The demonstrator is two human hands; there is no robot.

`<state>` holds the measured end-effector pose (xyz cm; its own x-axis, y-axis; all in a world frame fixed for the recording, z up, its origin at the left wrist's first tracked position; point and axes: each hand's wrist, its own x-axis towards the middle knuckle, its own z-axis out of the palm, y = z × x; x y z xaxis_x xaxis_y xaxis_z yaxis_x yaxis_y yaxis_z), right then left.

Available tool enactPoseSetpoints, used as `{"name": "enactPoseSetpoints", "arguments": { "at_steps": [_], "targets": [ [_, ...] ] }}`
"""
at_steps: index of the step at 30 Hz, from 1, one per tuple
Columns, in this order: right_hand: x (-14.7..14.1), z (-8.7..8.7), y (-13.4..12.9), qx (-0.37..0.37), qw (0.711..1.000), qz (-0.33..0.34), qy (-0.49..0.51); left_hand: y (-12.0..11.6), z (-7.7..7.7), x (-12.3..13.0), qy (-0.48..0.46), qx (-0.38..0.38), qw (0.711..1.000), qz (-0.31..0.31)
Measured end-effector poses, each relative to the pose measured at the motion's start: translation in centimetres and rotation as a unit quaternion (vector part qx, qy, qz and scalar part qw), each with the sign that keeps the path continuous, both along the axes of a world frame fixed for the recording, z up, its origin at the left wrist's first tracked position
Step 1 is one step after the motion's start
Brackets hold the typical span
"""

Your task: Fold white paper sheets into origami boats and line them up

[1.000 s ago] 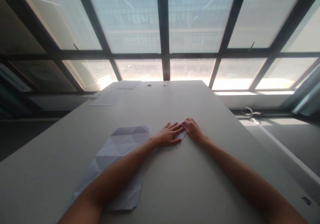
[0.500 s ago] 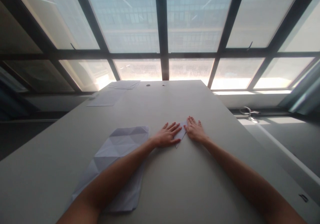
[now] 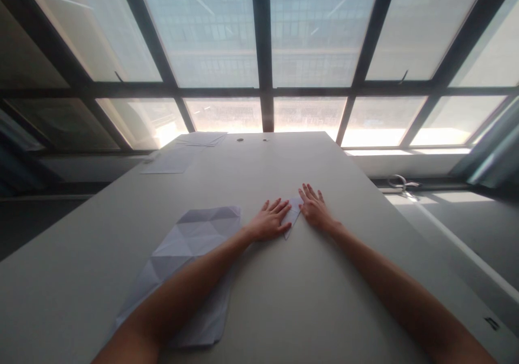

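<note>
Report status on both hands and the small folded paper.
Left hand open, flat on small folded paper. Right hand open at its right edge. Left forearm crosses over creased sheet.

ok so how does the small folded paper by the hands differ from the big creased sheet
The small folded paper is compact and pointed at its near end, while the big creased sheet is spread much wider. The left hand presses on the small folded paper; the big creased sheet lies partly under the left forearm. Both are pale.
</note>
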<state>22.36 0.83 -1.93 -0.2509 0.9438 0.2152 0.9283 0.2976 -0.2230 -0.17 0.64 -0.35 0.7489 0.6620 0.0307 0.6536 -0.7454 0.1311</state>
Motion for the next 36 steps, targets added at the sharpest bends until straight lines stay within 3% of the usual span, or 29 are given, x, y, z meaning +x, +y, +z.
{"name": "enactPoseSetpoints", "arguments": {
  "at_steps": [4,10,19,22,29,36],
  "targets": [
    [-0.8,0.1,-0.3,-0.043,0.997,0.071,0.004,0.1,-0.3,0.1,-0.006,0.013,1.000,0.016],
    [-0.7,-0.3,0.0,-0.052,0.995,0.080,-0.009,0.4,0.3,-0.4,0.032,-0.030,0.995,-0.089],
    [-0.6,-0.4,0.4,-0.051,0.996,0.066,-0.026,0.0,2.0,-0.8,0.019,-0.080,0.985,-0.149],
    [-0.6,-0.4,0.4,-0.049,0.997,0.061,-0.027,0.2,1.5,-0.6,-0.007,-0.079,0.991,-0.111],
    [-0.9,0.3,-0.4,-0.030,0.997,0.057,-0.033,0.3,-0.8,0.4,0.009,0.019,0.999,0.030],
    [-3.5,0.9,-2.5,-0.016,0.984,0.173,-0.033,0.7,-1.4,0.1,0.019,0.048,0.994,0.092]
  ]
}}
